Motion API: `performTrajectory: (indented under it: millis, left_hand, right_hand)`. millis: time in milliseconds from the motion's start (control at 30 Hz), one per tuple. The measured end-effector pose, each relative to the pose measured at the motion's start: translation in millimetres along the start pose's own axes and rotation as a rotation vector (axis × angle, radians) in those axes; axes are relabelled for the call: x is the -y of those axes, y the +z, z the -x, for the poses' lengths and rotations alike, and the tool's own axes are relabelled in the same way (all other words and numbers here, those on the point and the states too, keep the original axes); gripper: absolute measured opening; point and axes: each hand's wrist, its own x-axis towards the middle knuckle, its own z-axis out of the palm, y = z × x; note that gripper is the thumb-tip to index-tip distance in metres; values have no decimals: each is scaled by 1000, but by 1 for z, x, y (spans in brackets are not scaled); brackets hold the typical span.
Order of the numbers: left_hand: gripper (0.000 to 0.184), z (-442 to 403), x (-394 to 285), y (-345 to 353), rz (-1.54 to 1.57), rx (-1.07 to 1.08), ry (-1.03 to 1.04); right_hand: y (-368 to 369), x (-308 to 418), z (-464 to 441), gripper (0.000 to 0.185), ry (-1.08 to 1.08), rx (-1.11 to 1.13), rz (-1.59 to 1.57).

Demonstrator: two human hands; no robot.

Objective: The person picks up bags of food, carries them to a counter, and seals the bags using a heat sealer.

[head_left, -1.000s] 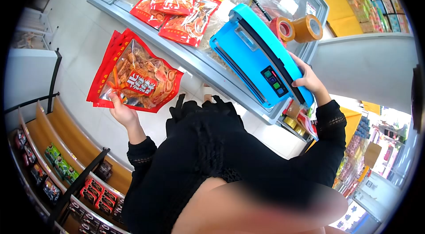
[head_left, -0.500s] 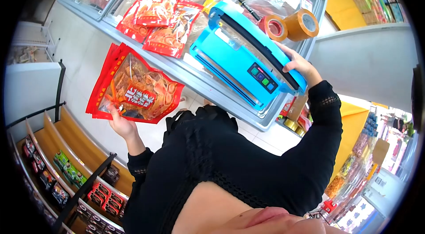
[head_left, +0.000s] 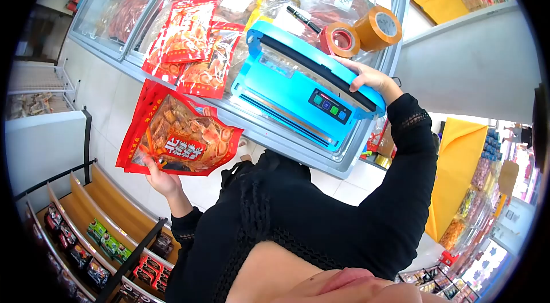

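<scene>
Snack bag (head_left: 189,141) in your left hand (head_left: 164,181), blue sealer (head_left: 286,90) in your right hand (head_left: 371,79).
Your left grip pinches the bag's near edge beside the glass-topped case (head_left: 345,169); your right grip clasps the sealer's upper bar. Tape rolls (head_left: 376,28) and a marker (head_left: 303,19) lie behind it, red packs (head_left: 189,26) leftward.

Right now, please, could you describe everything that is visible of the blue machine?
The blue machine has a long, glossy, plastic-looking body. A black panel carries coloured buttons, and dark lines run along its front edge. Its lid, bearing a black strip, looks raised, with the right hand gripping it near one end. It rests slantwise in view on the glass-topped case; whether the red tape roll behind touches it is unclear.
</scene>
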Motion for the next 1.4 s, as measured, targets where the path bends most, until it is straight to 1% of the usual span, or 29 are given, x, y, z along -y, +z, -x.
performTrajectory:
  millis: [33, 100, 133, 233, 267, 333, 367, 433, 500, 567, 633, 700, 767, 833, 900, 967, 1033, 1067, 1100, 1167, 1233, 1300, 1367, 1400]
  left_hand:
    - [42, -1, 1, -1, 13, 13, -12]
    - [41, -2, 2, -2, 24, 33, -29]
    - [41, -2, 2, -1, 23, 32, -35]
    - [40, -1, 1, 3, 27, 31, -40]
    - [40, 0, 1, 5, 28, 27, -41]
    - [40, -2, -1, -5, 16, 15, -46]
    - [40, -2, -1, -5, 5, 7, -53]
    - [41, -1, 0, -2, 1, 20, -50]
    - [42, -1, 5, 0, 9, 42, -47]
    - [43, -2, 6, -3, 12, 51, -49]
    - [44, -1, 2, -1, -2, 50, -40]
    - [44, 0, 0, -5, -6, -26, -90]
    - [44, -2, -1, -5, -17, -30, -88]
    - [43, -5, -3, -5, -53, -27, -84]
    - [43, -6, -5, -3, -56, -28, -99]
    - [42, -8, -3, -4, -11, -44, -108]
    - [42, -7, -6, 0, 7, -33, -99]
    - [42, -7, -6, 2, 25, -23, -89]
    - [42, -8, -4, 1, 28, -25, -91]
    - [43, -10, 1, -6, 27, -11, -94]
    - [42, -10, -1, -3, 47, -27, -100]
    - [42, -10, -1, -5, 51, -3, -93]
    - [42, -10, -1, -5, 35, 17, -90]
    - [42, -9, -3, -4, 31, 29, -79]
  right_hand:
    - [-3, 0, 0, 90, -1, -6, -3]
    - [-8, 1, -2, 92, 62, 10, 35]
    - [-11, 4, -2, 92, 73, 63, -53]
    - [-21, 11, -1, 89, 91, 137, 103]
    - [-27, 11, -2, 84, 116, 163, 32]
    - [-42, 8, -15, 76, 147, 67, -88]
    - [-54, 3, -25, 63, 106, -186, 13]
    - [-83, -11, -57, 64, 111, -403, 450]
    - [-85, -44, -88, 65, 198, -552, 879]
    - [-62, -44, -99, 59, 394, -435, 1157]
    - [-53, -46, -106, 51, 472, -500, 1114]
    - [-60, -34, -101, 47, 490, -480, 1128]
    - [-76, -20, -83, 42, 180, -488, 713]
    - [-66, 29, -45, 39, 88, -552, 374]
    - [-63, 74, -6, 42, -44, -597, 221]
    - [-84, 82, 15, 45, -101, -731, 379]
    - [-93, 95, 32, 44, -89, -820, 592]
    - [-96, 97, 37, 44, -32, -853, 622]
    - [-103, 92, 38, 44, -31, -853, 626]
    - [-123, 67, 31, 46, 53, -902, 730]
    - [-126, 54, 23, 47, 86, -846, 768]
    - [-126, 38, 13, 49, 282, -805, 1104]
    - [-126, 27, 8, 51, 269, -811, 1103]
    - [-113, 30, 7, 52, 76, -989, 1425]
